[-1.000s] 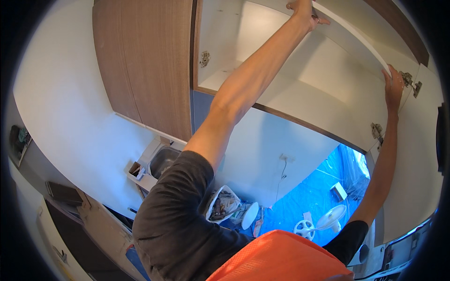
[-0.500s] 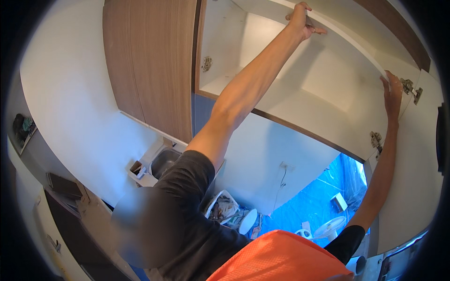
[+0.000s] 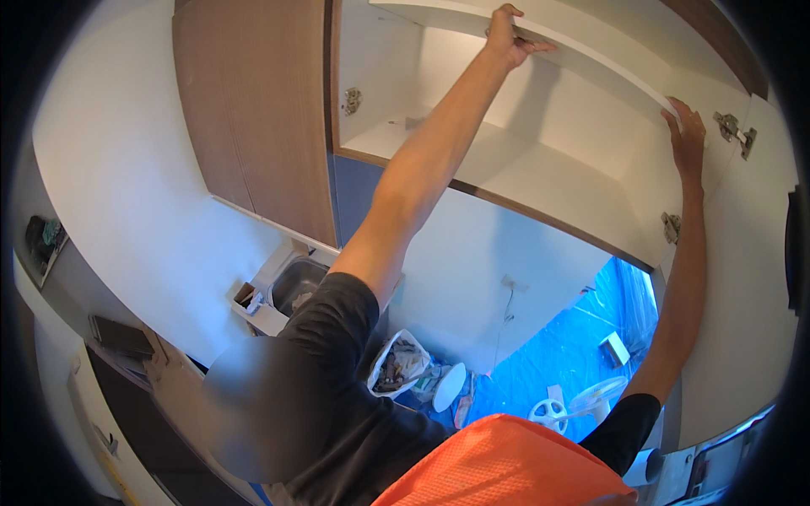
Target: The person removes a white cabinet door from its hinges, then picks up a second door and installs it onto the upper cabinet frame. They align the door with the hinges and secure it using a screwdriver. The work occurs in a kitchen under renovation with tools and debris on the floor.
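Reaching up into the open cabinet (image 3: 540,181), you are holding the white shelf (image 3: 591,63) high inside it, close under the top. Going from the left: the wood door (image 3: 253,118) beside the opening is hanging closed, and a metal hinge (image 3: 351,101) is showing on the cabinet's left wall. Your left hand (image 3: 509,38) is gripping the shelf's front edge, fingers curling over the top and thumb under it. The shelf is running from that hand down to the right, tilted in this view rather than level, though the lens is bending it and you cannot tell whether either end is sitting on a support. Your right hand (image 3: 688,126) is lying against the shelf's right end, fingers stretched out and pressing rather than clasping, just beside another hinge (image 3: 732,133). Far below, a sink (image 3: 297,287), a full bag (image 3: 398,364), a white fan (image 3: 582,403) and a blue tarp (image 3: 582,337) are lying well apart from your hands. Judging from this, you are positioning the shelf, not letting it go; the next move is probably calling for both ends brought level, your right hand steadying its end while the left guides the front edge.
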`<state>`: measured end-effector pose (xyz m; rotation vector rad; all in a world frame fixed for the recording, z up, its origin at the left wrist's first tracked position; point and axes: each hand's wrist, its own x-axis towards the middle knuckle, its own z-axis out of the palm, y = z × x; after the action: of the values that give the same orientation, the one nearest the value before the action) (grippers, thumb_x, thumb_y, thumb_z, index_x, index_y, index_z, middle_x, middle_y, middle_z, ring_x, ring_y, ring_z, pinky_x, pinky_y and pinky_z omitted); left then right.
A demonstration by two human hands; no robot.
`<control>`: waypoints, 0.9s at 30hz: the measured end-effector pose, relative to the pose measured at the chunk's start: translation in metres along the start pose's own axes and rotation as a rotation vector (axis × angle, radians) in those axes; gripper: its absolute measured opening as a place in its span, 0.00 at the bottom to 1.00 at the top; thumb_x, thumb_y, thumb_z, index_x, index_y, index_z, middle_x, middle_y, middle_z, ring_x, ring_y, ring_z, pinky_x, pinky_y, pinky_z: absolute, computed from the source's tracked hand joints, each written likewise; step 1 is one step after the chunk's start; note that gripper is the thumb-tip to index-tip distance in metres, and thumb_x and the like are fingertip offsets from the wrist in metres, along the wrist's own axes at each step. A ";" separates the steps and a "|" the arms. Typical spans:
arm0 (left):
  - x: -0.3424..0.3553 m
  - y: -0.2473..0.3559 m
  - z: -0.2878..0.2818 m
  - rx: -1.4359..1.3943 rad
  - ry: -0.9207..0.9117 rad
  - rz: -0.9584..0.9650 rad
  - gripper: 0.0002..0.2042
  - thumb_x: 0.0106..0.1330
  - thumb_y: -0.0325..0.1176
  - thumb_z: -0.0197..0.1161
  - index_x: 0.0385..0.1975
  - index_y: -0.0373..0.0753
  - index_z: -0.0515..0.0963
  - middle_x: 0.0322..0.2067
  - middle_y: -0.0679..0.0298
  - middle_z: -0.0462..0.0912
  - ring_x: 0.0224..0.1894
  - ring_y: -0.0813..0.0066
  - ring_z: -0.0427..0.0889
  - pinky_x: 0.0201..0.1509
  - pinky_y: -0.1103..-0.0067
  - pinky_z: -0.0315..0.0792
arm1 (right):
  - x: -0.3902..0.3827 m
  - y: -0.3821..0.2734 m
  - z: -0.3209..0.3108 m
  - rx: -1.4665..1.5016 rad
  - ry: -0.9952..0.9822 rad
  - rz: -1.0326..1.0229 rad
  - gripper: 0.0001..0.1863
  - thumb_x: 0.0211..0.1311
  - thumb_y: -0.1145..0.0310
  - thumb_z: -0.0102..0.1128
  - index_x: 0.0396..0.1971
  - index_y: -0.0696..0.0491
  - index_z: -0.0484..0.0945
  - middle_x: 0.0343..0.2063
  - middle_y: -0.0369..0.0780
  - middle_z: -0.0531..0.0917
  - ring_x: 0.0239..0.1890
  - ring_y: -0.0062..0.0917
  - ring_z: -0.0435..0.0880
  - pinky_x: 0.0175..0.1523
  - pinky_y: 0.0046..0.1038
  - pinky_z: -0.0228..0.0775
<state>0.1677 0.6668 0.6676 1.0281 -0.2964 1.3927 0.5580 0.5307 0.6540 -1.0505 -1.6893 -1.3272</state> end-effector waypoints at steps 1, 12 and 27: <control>-0.001 0.000 0.002 0.011 0.047 0.000 0.42 0.66 0.38 0.55 0.69 0.23 0.36 0.68 0.19 0.34 0.69 0.14 0.50 0.61 0.33 0.70 | 0.000 0.001 -0.001 0.000 0.002 0.013 0.17 0.75 0.56 0.56 0.58 0.45 0.78 0.54 0.37 0.84 0.57 0.36 0.81 0.72 0.46 0.61; -0.013 0.000 0.005 0.033 -0.001 0.062 0.39 0.68 0.35 0.55 0.72 0.29 0.39 0.72 0.27 0.27 0.72 0.16 0.41 0.62 0.32 0.67 | -0.001 0.001 0.010 -0.151 0.050 0.003 0.19 0.75 0.55 0.57 0.57 0.48 0.79 0.54 0.38 0.85 0.57 0.35 0.82 0.69 0.44 0.64; -0.024 0.022 0.046 0.026 0.156 -0.028 0.49 0.62 0.32 0.56 0.75 0.35 0.26 0.72 0.28 0.20 0.72 0.13 0.31 0.66 0.32 0.62 | 0.019 -0.017 -0.034 0.148 -0.039 0.033 0.17 0.66 0.63 0.65 0.47 0.59 0.80 0.44 0.48 0.85 0.48 0.44 0.82 0.55 0.39 0.72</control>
<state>0.1598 0.6141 0.6854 0.9350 -0.1487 1.4460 0.5371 0.4982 0.6712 -1.0193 -1.7630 -1.1485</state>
